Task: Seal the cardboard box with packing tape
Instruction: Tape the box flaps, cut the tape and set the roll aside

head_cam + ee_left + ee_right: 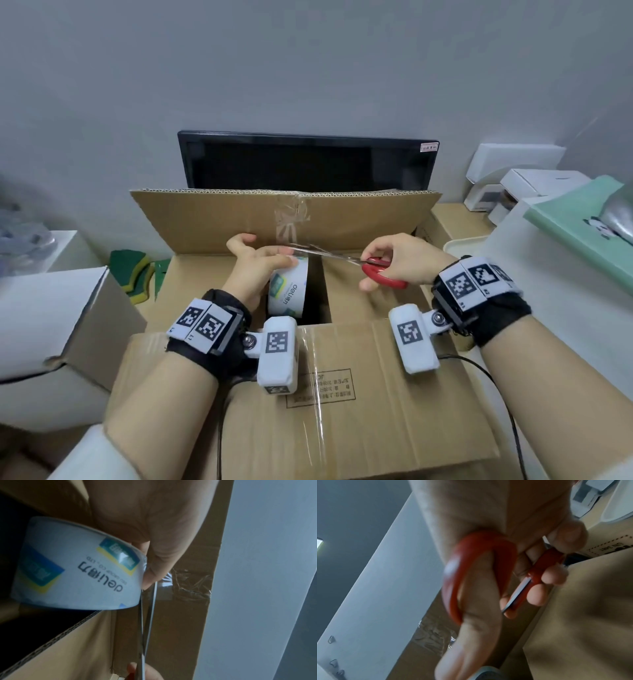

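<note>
An open cardboard box (394, 394) sits in front of me, its far flap (222, 219) standing up with old crumpled tape on it. My left hand (255, 265) grips a white roll of packing tape (289, 291) (73, 566) over the gap between the inner flaps. My right hand (399, 262) (488, 601) holds red-handled scissors (380, 272) (471, 563), thumb and fingers through the loops. The blades (318, 253) (147, 615) point left and reach the top of the roll beside my left fingertips (150, 574).
A black monitor (308, 161) stands behind the box. A white box (51, 325) lies at the left, green sponges (132, 270) behind it. White cartons (513, 178) and a mint-green folder (582, 226) sit at the right. A black cable (507, 411) crosses the near flap.
</note>
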Tool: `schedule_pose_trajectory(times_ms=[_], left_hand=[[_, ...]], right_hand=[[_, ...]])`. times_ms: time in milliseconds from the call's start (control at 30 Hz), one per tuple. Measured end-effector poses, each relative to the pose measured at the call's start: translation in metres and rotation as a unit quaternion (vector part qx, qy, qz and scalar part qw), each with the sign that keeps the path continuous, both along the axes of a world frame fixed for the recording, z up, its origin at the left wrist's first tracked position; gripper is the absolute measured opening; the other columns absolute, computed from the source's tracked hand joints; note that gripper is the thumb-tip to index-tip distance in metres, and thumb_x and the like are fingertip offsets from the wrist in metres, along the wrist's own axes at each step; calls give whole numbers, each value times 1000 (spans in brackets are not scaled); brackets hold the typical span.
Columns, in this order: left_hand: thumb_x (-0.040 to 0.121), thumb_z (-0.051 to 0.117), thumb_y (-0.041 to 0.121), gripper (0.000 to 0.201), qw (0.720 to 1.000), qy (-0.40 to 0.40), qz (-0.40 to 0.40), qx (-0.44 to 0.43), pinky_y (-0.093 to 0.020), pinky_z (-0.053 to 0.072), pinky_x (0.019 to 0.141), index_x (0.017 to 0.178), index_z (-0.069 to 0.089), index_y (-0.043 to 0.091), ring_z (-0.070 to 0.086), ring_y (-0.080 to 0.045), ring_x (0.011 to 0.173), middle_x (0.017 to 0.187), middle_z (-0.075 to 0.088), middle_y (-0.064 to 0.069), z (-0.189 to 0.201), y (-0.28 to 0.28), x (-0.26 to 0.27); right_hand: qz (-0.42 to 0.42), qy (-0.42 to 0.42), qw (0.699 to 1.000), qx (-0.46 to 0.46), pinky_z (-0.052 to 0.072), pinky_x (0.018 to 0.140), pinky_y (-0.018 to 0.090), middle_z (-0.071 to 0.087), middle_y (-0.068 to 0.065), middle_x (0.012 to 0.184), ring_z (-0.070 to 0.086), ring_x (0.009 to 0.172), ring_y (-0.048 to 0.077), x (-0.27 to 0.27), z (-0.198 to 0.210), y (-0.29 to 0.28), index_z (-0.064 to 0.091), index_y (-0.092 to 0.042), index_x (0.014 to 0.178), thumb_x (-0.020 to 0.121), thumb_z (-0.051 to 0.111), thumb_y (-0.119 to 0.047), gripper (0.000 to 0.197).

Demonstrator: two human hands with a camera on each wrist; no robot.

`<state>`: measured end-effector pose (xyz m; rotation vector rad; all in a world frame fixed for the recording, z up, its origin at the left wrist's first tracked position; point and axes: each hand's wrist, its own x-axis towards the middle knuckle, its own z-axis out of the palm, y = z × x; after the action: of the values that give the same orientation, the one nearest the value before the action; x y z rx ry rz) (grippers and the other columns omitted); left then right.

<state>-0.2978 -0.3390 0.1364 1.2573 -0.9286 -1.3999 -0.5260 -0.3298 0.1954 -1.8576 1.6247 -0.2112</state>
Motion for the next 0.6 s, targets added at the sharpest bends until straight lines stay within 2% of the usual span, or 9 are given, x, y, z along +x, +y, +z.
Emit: schedule_pose_trajectory(times_ms=[133,233,300,400,467,533,600], left_hand=[[77,62,-12,65,1000,10,-1,-2,-37,48,82,112,15,17,60,-20,81,90,62,-7,0,-1,0],[78,61,-12,64,1000,17,-3,1,-34,49,76,112,15,17,60,-19,77,89,63,-7,1,0,0],[78,61,-12,63,1000,20,-1,2,-35,49,77,111,15,17,60,-20,77,88,62,-7,2,0,1],[79,60,-12,63,1000,19,-4,1,-34,49,77,111,15,17,59,-19,78,88,62,-7,3,1,1],[78,61,-12,64,1000,18,-6,2,-39,48,82,111,15,17,59,-20,80,88,62,-7,4,1,1],[78,60,-12,64,1000,10,-10,3,-43,47,87,111,15,18,59,-22,81,90,62,-7,4,0,1],[78,60,-13,64,1000,10,-9,2,-43,47,87,111,15,17,60,-22,80,91,62,-8,4,-1,1]], right_hand=[[16,38,999,-32,48,68,22,63,-13,63,57,66,5,9,8,-5,70,-28,84,53,87,-39,38],[18,48,998,-44,45,63,23,59,-17,46,53,59,5,12,12,-5,72,-24,82,54,87,-36,34],[15,45,998,-49,45,62,23,56,-19,42,52,56,4,14,12,-3,72,-23,81,53,88,-35,34],[15,42,997,-57,47,64,25,59,-12,52,53,57,4,14,11,2,71,-25,81,53,87,-39,35],[32,45,997,-47,46,65,24,60,-12,62,55,62,4,14,10,5,67,-27,86,56,84,-44,38],[48,51,997,-14,49,71,28,61,-11,76,57,73,8,11,9,9,59,-28,94,61,79,-50,45],[52,66,996,14,49,79,33,59,-7,83,55,78,13,7,10,15,51,-26,99,65,75,-53,50]])
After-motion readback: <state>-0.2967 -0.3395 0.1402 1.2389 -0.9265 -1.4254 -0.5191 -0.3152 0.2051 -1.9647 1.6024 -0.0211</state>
